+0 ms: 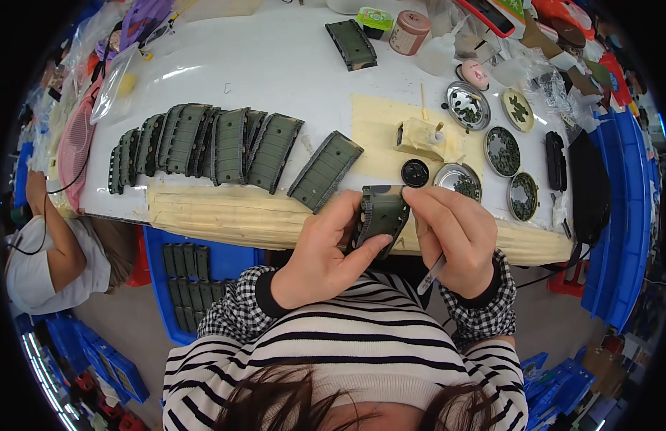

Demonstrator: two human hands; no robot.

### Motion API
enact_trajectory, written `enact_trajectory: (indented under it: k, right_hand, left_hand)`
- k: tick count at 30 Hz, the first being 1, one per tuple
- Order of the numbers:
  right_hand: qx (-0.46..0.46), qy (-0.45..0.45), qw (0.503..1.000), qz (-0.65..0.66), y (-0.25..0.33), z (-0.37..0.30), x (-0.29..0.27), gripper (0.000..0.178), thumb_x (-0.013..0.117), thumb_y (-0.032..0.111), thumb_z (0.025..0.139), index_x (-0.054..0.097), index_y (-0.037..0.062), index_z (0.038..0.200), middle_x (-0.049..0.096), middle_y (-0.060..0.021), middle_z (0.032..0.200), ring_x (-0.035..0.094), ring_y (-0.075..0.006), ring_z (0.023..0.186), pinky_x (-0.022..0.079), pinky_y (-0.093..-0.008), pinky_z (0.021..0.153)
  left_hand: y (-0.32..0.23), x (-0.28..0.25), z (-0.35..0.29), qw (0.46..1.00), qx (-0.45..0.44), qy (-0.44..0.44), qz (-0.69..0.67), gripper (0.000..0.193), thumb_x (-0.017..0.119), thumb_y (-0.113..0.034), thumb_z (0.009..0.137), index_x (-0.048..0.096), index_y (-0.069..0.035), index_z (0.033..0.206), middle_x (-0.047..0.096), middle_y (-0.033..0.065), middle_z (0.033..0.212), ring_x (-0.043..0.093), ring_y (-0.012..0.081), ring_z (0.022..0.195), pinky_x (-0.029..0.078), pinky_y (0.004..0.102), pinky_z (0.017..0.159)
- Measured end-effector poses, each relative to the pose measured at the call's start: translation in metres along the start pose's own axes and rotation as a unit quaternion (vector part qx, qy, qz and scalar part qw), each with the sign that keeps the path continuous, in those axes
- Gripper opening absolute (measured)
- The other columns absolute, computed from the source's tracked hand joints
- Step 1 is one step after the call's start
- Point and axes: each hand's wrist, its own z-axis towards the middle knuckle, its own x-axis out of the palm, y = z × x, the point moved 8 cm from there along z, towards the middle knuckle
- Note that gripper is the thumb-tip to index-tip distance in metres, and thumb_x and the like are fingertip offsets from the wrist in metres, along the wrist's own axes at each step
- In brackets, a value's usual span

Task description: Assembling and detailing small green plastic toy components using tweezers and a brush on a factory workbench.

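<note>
My left hand [320,260] grips a small curved dark-green panel [385,218] with ribbed edges and a camouflage-patterned end, holding it tilted in front of my chest at the table edge. The fingertips of my right hand [459,237] are pinched together at the panel's upper right corner. Out of the right palm sticks the silvery end of a slim tool that looks like tweezers [431,275]; its tip is hidden by the fingers. Just beyond my left hand lies a similar green panel [325,171], and a row of overlapping panels [231,146] stretches to the left.
Round dishes of small dark-green pieces [502,151] stand at the right, near a tape-wrapped block [421,140] and a small black cup [415,172]. Another panel [352,44] lies at the back. Below the padded table edge [261,214] is a blue tray [159,287] of panels. Another person [56,251] sits left.
</note>
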Motion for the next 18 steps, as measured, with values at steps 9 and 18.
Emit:
enact_trajectory:
  k: [9, 18]
  right_hand:
    - [0.312, -0.151, 0.937, -0.037, -0.077, -0.057, -0.072, 0.017, 0.068, -0.003, 0.082, 0.065, 0.0006, 0.098, 0.063, -0.0017, 0.083, 0.034, -0.0041, 0.05, 0.027, -0.0202, 0.047]
    - [0.413, 0.091, 0.902, -0.091, -0.158, -0.11, -0.097, 0.01, 0.069, 0.003, 0.08, 0.064, -0.0006, 0.088, 0.062, -0.0101, 0.074, 0.058, -0.019, 0.066, 0.044, -0.0299, 0.061]
  left_hand:
    - [-0.007, 0.003, 0.012, 0.991, -0.011, 0.016, -0.129, 0.048, 0.056, 0.005, 0.092, 0.035, 0.001, 0.136, 0.062, 0.0201, 0.115, 0.065, 0.024, 0.104, 0.053, 0.0361, 0.092]
    - [-0.003, 0.006, 0.012, 0.985, -0.068, 0.017, -0.158, 0.043, 0.056, 0.003, 0.093, 0.038, 0.004, 0.132, 0.06, 0.0141, 0.117, 0.061, 0.0171, 0.108, 0.05, 0.0304, 0.094]
